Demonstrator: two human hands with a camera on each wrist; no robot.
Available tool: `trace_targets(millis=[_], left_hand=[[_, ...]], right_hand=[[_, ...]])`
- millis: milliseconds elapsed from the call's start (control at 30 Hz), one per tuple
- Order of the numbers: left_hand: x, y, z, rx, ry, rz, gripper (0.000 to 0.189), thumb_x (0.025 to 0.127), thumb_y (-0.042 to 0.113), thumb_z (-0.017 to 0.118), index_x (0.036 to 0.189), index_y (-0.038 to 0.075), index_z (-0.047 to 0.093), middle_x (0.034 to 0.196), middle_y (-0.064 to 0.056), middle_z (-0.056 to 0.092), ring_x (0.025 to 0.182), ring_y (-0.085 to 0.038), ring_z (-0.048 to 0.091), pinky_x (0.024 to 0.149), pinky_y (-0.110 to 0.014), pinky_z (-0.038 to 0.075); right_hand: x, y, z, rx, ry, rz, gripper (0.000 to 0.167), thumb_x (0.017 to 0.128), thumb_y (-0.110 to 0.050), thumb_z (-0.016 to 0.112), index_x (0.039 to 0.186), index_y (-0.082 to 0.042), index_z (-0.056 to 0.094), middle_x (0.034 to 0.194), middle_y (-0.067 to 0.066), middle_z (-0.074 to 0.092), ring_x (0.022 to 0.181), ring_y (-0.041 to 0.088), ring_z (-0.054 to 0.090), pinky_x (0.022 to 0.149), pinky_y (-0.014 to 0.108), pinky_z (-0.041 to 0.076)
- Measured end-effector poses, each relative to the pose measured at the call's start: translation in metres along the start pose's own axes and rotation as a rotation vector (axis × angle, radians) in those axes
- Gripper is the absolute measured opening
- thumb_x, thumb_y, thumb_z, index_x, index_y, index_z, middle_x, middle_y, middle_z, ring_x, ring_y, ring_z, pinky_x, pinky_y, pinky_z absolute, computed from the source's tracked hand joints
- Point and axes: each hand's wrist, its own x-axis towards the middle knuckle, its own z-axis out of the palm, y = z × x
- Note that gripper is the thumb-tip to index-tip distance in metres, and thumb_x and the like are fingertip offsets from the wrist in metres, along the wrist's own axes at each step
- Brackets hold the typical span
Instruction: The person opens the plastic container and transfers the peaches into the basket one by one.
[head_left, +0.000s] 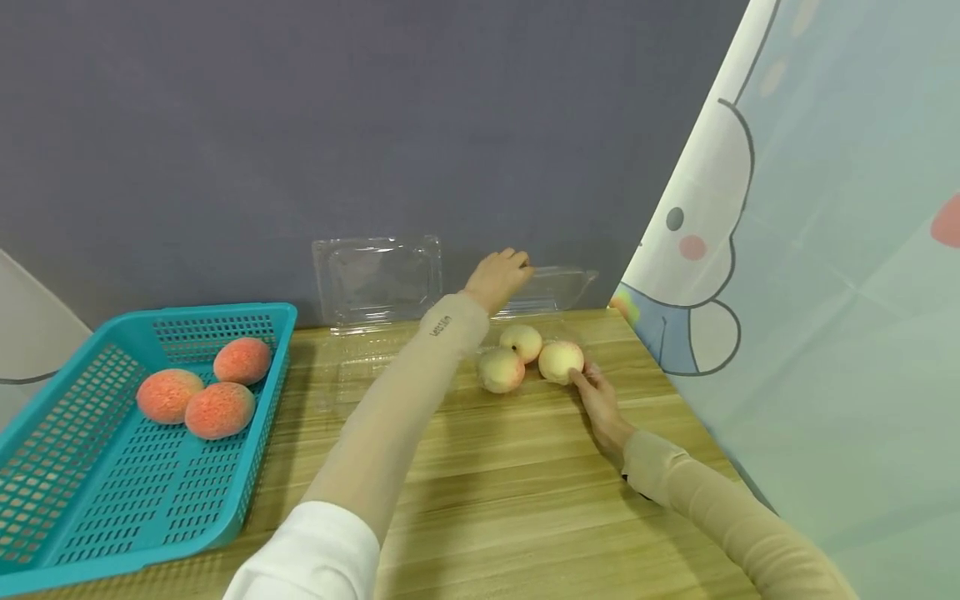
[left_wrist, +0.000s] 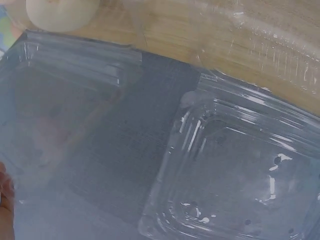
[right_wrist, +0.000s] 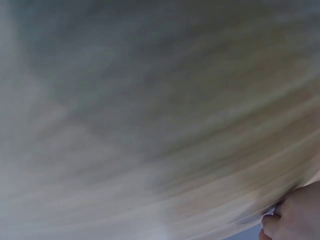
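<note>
Three round, pale-yellow peaches (head_left: 501,372) sit in a clear plastic clamshell box (head_left: 553,323) on the wooden table (head_left: 525,500). Left hand (head_left: 498,280) is at its raised lid (head_left: 562,288), right hand (head_left: 600,405) at the rightmost peach; grip indeterminable for both. Left of it stands a second open, clear plastic clamshell (head_left: 375,316), then a teal perforated basket (head_left: 138,479) holding three orange-red fruits (head_left: 220,410).

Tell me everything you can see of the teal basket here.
The teal basket looks plastic: roughly rectangular, with rounded corners, a solid rim, gridded walls and a slotted floor. It stands upright and open-topped on the wood-grain table, at the left of the head view, partly cut off by the picture's left edge. Three orange-red fruits rest inside, toward its far right.
</note>
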Motion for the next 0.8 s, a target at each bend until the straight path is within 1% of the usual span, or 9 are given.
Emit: trace_targets(millis=[100,167,267,333,400,467,567,700,800], left_hand=[[-0.001,-0.009,-0.003,-0.039,-0.064,-0.035,0.056,0.084,0.003,0.061,0.137,0.012,0.043,0.136,-0.005,0.047,0.123,-0.022,0.046,0.103,-0.031,0.041],[-0.001,-0.015,-0.003,-0.052,-0.109,-0.051,0.061,0.087,0.001,0.058,0.142,0.011,0.033,0.143,-0.007,0.040,0.130,-0.023,0.039,0.108,-0.034,0.036],[-0.005,-0.021,-0.002,-0.086,-0.187,-0.074,0.067,0.090,0.000,0.051,0.147,0.011,0.017,0.152,-0.008,0.021,0.140,-0.024,0.021,0.115,-0.039,0.021],[-0.007,-0.024,0.000,-0.094,-0.210,-0.082,0.067,0.092,0.001,0.046,0.148,0.010,0.011,0.155,-0.008,0.009,0.142,-0.023,0.009,0.117,-0.041,0.010],[-0.010,-0.026,0.001,-0.094,-0.218,-0.095,0.067,0.093,0.003,0.044,0.148,0.010,0.008,0.155,-0.009,0.001,0.143,-0.023,0.000,0.118,-0.040,0.003],[-0.012,-0.028,0.003,-0.086,-0.212,-0.108,0.067,0.093,0.006,0.046,0.148,0.009,0.007,0.155,-0.010,0.000,0.142,-0.023,-0.004,0.117,-0.040,-0.001],[-0.015,-0.030,0.004,-0.077,-0.215,-0.126,0.067,0.093,0.013,0.048,0.148,0.009,0.010,0.155,-0.011,0.001,0.142,-0.023,-0.004,0.117,-0.039,-0.003],[-0.019,-0.031,0.005,-0.070,-0.260,-0.141,0.066,0.093,0.016,0.048,0.148,0.011,0.012,0.155,-0.010,0.004,0.143,-0.024,-0.002,0.117,-0.039,-0.002],[-0.023,-0.031,0.005,-0.065,-0.292,-0.125,0.066,0.093,0.017,0.048,0.148,0.011,0.012,0.155,-0.011,0.005,0.143,-0.024,0.000,0.117,-0.040,-0.001]], right_hand=[[0.000,0.001,0.003,0.004,0.010,0.020,0.056,0.094,-0.031,0.050,0.140,-0.005,0.033,0.145,0.007,0.031,0.127,0.022,0.035,0.110,0.035,0.030],[-0.001,0.001,0.004,-0.007,0.021,0.030,0.057,0.094,-0.031,0.050,0.141,-0.005,0.032,0.143,0.008,0.033,0.124,0.021,0.037,0.109,0.034,0.032],[-0.001,0.001,0.006,-0.012,0.030,0.035,0.057,0.094,-0.031,0.050,0.141,-0.005,0.032,0.142,0.008,0.034,0.122,0.020,0.038,0.108,0.034,0.032],[-0.001,0.001,0.007,-0.005,0.022,0.030,0.056,0.094,-0.031,0.049,0.141,-0.004,0.033,0.143,0.008,0.033,0.123,0.021,0.037,0.108,0.034,0.032],[-0.001,0.001,0.007,-0.006,0.012,0.022,0.054,0.095,-0.030,0.049,0.139,-0.002,0.035,0.145,0.007,0.030,0.127,0.023,0.035,0.109,0.034,0.030],[0.001,0.001,0.008,-0.013,-0.006,0.016,0.055,0.095,-0.031,0.048,0.139,-0.001,0.034,0.148,0.008,0.025,0.132,0.024,0.031,0.112,0.035,0.028],[0.003,0.001,0.010,-0.024,-0.010,0.012,0.057,0.095,-0.031,0.047,0.140,0.000,0.032,0.150,0.009,0.023,0.135,0.026,0.027,0.113,0.036,0.027],[0.005,0.001,0.013,-0.017,-0.004,0.017,0.059,0.095,-0.032,0.048,0.142,-0.003,0.029,0.149,0.010,0.025,0.136,0.025,0.026,0.113,0.036,0.025],[0.007,0.001,0.012,-0.031,0.017,0.008,0.061,0.094,-0.032,0.051,0.142,-0.001,0.029,0.151,0.010,0.022,0.138,0.025,0.023,0.114,0.034,0.024]])
